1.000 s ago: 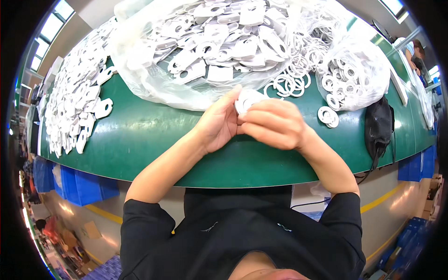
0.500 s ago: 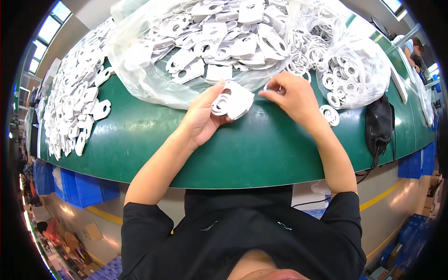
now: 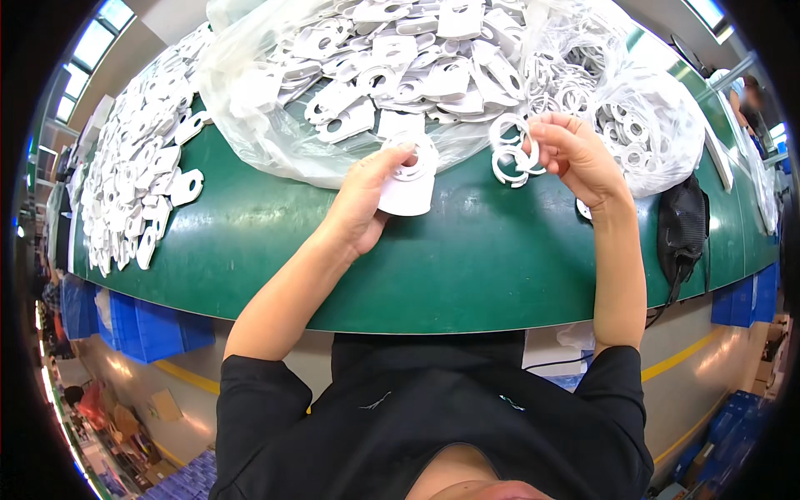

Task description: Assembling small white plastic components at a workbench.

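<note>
My left hand (image 3: 365, 200) is closed on a white plastic plate (image 3: 406, 196) with a rounded end and a round hole. A white ring sits at the hole, under my left thumb. To the right, my right hand (image 3: 577, 157) pinches several white plastic rings (image 3: 510, 158), which dangle linked or overlapping from the fingertips above the green table. Beyond both hands, a clear plastic bag (image 3: 242, 125) lies spread with a heap of similar white plates (image 3: 400, 71) on it. More loose rings (image 3: 567, 79) lie at the heap's right side.
Another pile of white plates (image 3: 137, 167) covers the left part of the green table (image 3: 467, 275). At the right stand a clear bag of rings (image 3: 658, 137) and a black mesh pouch (image 3: 683, 225). Blue bins (image 3: 150, 325) are below the table's left edge. Another person (image 3: 742, 100) is at far right.
My right hand has moved right and lifted, now showing several rings in its fingers. My left hand has turned the plate so its straight end points toward me.
</note>
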{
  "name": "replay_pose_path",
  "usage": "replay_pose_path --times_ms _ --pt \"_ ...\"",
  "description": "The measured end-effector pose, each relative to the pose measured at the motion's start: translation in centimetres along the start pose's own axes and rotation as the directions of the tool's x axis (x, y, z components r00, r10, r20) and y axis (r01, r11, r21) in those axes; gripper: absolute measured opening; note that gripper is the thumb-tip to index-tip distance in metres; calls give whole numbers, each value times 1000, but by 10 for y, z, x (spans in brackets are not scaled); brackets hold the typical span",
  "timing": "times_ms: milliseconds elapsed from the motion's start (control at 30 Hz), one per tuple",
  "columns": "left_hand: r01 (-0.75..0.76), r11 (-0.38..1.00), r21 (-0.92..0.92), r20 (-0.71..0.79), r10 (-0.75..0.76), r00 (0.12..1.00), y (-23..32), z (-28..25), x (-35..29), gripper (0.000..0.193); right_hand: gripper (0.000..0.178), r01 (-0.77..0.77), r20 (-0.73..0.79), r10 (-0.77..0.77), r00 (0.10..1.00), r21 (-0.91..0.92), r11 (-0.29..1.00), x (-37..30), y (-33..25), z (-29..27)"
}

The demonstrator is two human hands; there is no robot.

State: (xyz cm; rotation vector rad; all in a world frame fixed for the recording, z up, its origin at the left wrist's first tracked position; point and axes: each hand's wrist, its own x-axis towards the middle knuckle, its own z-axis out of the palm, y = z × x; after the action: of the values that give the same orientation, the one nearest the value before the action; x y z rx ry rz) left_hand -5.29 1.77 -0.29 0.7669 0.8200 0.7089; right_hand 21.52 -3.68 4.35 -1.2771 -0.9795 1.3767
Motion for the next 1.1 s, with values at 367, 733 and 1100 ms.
replay_pose_path --times_ms 367,733,1100 --pt "105 994 -21 305 -94 948 -3 8 -5 39 22 68 -81 -54 995 182 981 3 15 23" --pt "54 996 64 356 -73 932 -1 11 -7 50 28 725 517 -673 529 -687 41 1 33 47" --pt "40 998 54 338 -56 939 -3 13 -7 52 33 719 654 -579 487 -676 -159 -2 32 50"
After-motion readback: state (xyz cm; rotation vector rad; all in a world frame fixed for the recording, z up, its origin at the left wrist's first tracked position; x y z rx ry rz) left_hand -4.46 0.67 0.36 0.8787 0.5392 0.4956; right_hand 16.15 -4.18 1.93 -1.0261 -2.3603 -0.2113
